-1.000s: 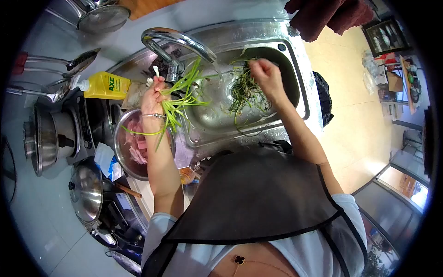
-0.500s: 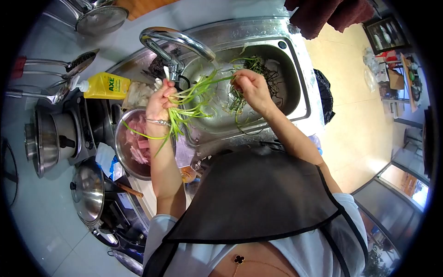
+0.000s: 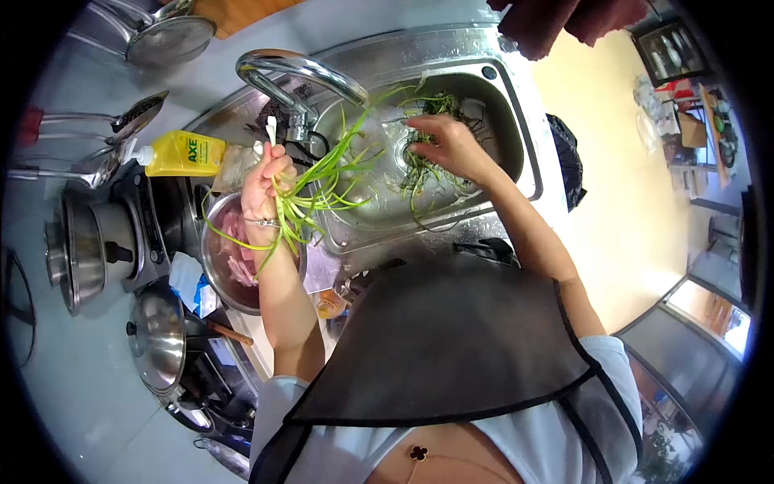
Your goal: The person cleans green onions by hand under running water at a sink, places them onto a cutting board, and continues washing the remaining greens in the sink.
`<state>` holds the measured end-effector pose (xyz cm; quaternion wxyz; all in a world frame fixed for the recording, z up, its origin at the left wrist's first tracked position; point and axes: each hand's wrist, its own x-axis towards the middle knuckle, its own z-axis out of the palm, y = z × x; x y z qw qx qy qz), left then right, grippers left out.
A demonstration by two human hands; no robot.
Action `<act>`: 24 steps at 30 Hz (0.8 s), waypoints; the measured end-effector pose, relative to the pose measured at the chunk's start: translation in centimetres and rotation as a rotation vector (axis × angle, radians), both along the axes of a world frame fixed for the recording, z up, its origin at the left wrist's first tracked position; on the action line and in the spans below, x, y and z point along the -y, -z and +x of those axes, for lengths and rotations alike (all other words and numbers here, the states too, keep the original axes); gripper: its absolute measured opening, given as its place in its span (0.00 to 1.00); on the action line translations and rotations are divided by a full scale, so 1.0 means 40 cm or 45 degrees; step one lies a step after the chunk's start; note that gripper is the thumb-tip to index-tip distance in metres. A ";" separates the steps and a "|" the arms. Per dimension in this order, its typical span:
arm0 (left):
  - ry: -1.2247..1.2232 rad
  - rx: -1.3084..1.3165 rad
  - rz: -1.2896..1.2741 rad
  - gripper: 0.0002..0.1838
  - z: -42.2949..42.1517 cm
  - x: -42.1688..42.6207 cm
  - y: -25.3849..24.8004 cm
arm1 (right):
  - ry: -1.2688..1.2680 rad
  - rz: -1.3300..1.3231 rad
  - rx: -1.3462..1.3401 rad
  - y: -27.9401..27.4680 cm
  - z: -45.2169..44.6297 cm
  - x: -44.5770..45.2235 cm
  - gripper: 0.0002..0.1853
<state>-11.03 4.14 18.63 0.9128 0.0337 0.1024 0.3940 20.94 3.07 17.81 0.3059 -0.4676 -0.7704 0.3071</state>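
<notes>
My left hand (image 3: 270,181) is closed around a bunch of scallions (image 3: 322,184), white ends poking up above the fist. Their green leaves fan out to the right, over the sink's near-left edge and toward my wrist. Above the basin of the metal sink (image 3: 355,216), my right hand (image 3: 451,149) has its thumb and fingers apart, with nothing visible between them. Beneath and beyond that hand lies a heap of dark, wilted green trimmings (image 3: 439,105) in the basin. The curved faucet (image 3: 306,68) stands between my hands at the back.
A steel bowl of raw sliced meat (image 3: 234,258) sits left of my left forearm. Near it stand a yellow soap bottle (image 3: 187,153), a lidded pan (image 3: 158,339) and a steel pot (image 3: 85,250). Ladles and strainers (image 3: 169,40) hang at upper left. A black bag (image 3: 566,161) is right of the sink.
My left hand has shifted slightly left with the scallions. My right hand has let go of the leaf it was pinching, and its fingers have spread over the sink.
</notes>
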 end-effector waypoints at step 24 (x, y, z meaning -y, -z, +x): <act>0.003 -0.342 -0.088 0.12 -0.014 0.022 -0.004 | 0.642 0.060 -0.122 0.103 0.146 -0.050 0.08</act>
